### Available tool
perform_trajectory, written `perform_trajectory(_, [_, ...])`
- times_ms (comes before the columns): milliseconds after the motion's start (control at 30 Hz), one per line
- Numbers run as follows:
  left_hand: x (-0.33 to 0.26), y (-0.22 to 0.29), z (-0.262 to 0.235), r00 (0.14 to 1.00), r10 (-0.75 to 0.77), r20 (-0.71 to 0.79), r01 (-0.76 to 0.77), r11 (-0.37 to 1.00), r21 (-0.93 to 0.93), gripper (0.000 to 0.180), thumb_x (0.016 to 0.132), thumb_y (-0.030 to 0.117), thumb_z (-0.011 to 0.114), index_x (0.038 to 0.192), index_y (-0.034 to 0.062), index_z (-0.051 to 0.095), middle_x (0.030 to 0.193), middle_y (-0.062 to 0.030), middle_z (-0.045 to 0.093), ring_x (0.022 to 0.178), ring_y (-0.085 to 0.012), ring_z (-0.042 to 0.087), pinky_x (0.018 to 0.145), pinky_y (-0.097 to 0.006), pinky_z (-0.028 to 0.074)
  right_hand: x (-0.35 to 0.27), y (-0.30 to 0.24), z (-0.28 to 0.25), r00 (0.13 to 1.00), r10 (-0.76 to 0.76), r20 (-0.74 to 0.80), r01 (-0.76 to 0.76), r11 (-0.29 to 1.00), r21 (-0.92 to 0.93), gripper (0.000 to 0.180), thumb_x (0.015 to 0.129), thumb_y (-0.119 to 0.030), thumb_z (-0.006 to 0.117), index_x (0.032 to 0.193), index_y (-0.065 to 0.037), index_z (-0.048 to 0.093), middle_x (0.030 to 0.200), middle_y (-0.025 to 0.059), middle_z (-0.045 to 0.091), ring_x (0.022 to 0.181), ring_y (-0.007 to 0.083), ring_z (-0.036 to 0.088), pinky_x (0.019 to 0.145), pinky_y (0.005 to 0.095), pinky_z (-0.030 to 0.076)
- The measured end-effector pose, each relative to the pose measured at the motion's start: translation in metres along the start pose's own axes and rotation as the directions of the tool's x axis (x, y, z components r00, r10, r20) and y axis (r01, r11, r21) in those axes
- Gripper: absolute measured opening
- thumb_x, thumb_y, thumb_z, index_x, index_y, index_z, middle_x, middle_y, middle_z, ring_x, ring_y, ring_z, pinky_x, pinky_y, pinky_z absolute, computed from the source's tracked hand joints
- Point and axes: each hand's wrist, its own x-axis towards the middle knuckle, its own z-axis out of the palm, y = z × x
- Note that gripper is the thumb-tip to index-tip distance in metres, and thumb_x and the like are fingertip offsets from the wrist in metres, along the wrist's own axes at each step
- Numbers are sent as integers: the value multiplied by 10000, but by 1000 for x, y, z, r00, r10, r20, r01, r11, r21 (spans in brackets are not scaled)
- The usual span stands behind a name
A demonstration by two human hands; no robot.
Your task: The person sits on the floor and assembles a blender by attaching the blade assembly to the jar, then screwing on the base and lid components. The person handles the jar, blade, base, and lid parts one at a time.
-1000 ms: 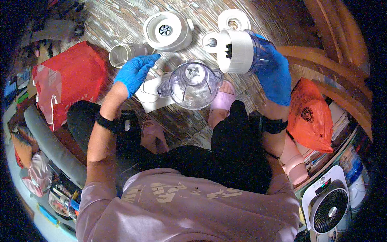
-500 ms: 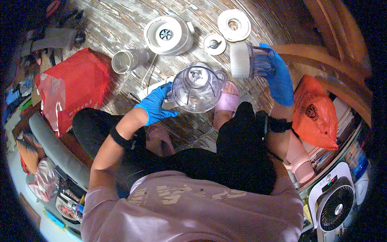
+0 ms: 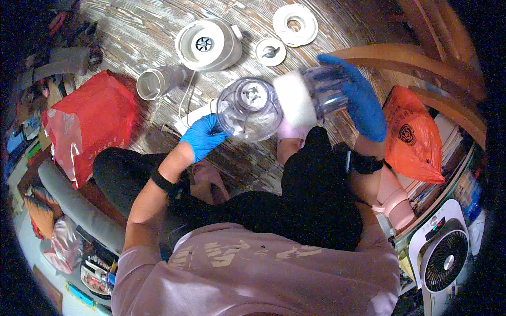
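Both my hands wear blue gloves. My left hand (image 3: 203,138) is closed at the left side of a clear blender jar (image 3: 234,118), fingers at its edge. The jar has its open mouth toward me, and a metal blade shows at its bottom. My right hand (image 3: 363,108) is wrapped around a smaller clear cup (image 3: 328,87) with a wide white collar (image 3: 294,99), held sideways. The white collar lies close against the jar's right side; I cannot tell whether they touch.
Beyond the jar stand a white blender base (image 3: 232,50), a round cap (image 3: 270,51) and a white ring lid (image 3: 295,25). A clear beaker (image 3: 158,81) lies left, near a white power strip (image 3: 197,117). Red bags (image 3: 92,124), curved wooden legs (image 3: 400,60) and a fan (image 3: 443,258) flank me.
My right hand has brought the white-collared cup leftward and tilted it toward the jar. The jar has turned in my left hand, its handle no longer showing at right. The view has shifted slightly.
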Motion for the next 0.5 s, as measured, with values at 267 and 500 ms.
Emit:
perform_trajectory(267, [2,2,21,967,240,-82,-233,969,83,211,878,119,646,1058,11,627,936,-142,675,800,-193,602,761,-336,493,0,-8,67,975,-96,200,204,737,-644,655,739,-251,754,1336,-102,528,1178,115,607,1022,251,619,874,362,511])
perform_trajectory(500, [8,-8,20,977,205,-60,-201,977,79,218,883,121,641,1074,17,631,981,-144,673,874,-212,616,811,-344,494,17,15,115,933,-46,358,360,179,-915,658,758,-306,698,1336,-78,482,1291,190,515,1120,361,563,828,439,550])
